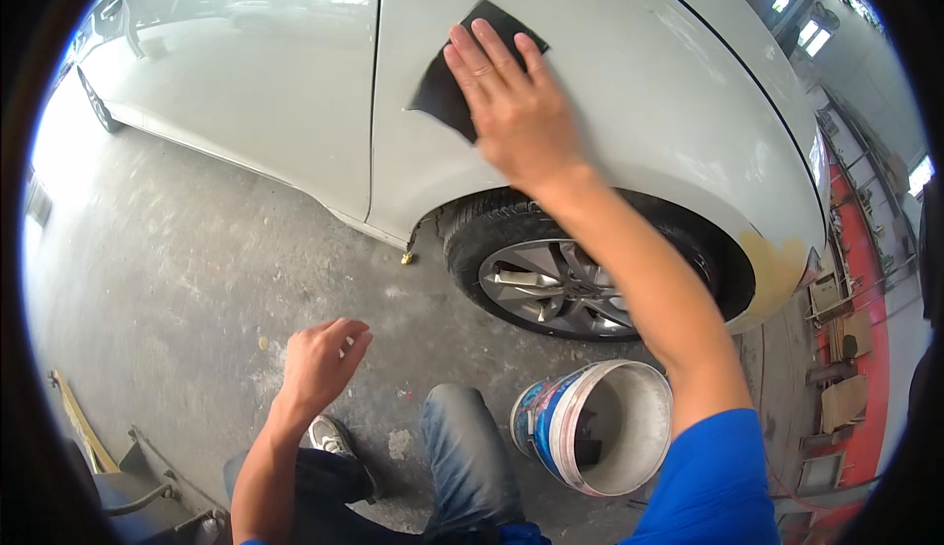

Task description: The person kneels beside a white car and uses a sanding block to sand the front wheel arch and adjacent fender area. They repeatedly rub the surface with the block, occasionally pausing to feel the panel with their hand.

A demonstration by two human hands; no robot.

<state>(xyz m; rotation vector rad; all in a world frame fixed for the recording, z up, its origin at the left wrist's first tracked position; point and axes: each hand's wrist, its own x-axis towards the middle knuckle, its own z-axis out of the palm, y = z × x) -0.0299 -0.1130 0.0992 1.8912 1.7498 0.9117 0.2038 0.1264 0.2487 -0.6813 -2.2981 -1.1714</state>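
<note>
Plastic, the white bucket lies tipped on the near concrete floor, mouth toward the viewer. Left of it the left hand hangs empty, fingers loosely curled, well apart from the work. Farther off, past the wheel, the right hand presses flat, fingers spread, on a dark sanding sheet against the white car panel; the sheet's long axis slants up to the right.

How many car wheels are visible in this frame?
2. One alloy wheel sits in the arch below the right hand pressing the black sanding sheet; another wheel shows partly at far left. Others may be hidden.
</note>
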